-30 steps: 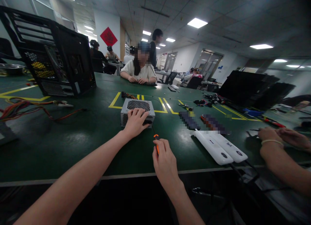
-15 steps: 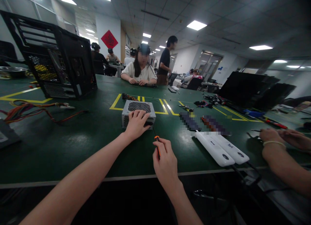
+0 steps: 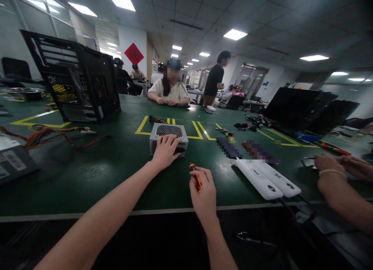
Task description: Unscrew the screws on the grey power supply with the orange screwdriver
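A grey metal computer power supply (image 3: 181,134) with a honeycomb grille on top sits on the green table. My left hand (image 3: 166,151) grips it, fingers laid over the top and thumb down along the front face. The black socket area there is partly covered by the hand. In my right hand (image 3: 204,186), the fingers are closed around a screwdriver (image 3: 193,169) with an orange and black handle. Its thin shaft points up and left to the front lower right of the power supply; I cannot tell whether the tip touches it.
A black computer case (image 3: 84,79) stands at the left, with another power supply (image 3: 14,159) and its cables nearer. Right of my hands lie two white devices (image 3: 259,178) and blurred-out phones. A co-worker's hands (image 3: 330,165) are at the far right; another person sits opposite.
My right hand and the screwdriver have shifted slightly right and away from the power supply. My left hand stays on it. The standing person in the background has moved right.
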A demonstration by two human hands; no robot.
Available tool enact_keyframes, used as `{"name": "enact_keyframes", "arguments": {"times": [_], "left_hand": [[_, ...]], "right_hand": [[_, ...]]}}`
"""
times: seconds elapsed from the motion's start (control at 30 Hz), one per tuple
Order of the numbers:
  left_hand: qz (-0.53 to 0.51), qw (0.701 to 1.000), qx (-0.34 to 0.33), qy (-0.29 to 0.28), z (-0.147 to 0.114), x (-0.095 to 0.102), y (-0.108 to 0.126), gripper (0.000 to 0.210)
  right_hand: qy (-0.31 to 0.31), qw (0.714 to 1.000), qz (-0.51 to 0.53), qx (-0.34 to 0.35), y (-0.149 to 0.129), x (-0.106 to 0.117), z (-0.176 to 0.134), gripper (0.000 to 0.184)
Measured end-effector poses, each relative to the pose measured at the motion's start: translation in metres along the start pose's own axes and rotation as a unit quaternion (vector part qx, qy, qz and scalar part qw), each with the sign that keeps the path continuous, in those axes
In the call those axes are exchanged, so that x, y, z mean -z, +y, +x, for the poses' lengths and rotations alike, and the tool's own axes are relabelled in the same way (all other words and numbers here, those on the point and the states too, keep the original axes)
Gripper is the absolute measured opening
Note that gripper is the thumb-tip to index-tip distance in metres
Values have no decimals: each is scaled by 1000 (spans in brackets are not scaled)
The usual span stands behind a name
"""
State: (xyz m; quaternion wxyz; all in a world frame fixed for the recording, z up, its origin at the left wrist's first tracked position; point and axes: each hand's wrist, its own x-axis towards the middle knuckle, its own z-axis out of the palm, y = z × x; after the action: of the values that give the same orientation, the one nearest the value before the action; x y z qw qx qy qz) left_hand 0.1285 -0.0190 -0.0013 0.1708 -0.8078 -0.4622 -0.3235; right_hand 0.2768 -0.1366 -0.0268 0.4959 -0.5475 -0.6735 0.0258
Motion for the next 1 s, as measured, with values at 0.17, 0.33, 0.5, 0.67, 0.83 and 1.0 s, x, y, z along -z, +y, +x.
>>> {"name": "enact_keyframes", "arguments": {"times": [0.17,0.33,0.5,0.67,0.83,1.0], "left_hand": [[5,1000,-12,-6,-4,5,-2,51],[-1,1000,-14,-1,-4,6,-4,50],[-9,1000,-20,-1,-4,4,-7,50],[-17,1000,-19,-2,-3,3,-9,50],[-17,1000,-24,-4,-2,4,-9,51],[-17,1000,-18,-5,-2,3,-8,52]], "right_hand": [[-1,1000,12,-6,1,1,0,17],[7,1000,13,2,1,0,-1,17],[11,1000,14,3,1,0,-1,17],[7,1000,9,-2,0,0,-2,17],[0,1000,0,3,0,0,-2,17],[4,1000,5,6,0,1,-2,16]]}}
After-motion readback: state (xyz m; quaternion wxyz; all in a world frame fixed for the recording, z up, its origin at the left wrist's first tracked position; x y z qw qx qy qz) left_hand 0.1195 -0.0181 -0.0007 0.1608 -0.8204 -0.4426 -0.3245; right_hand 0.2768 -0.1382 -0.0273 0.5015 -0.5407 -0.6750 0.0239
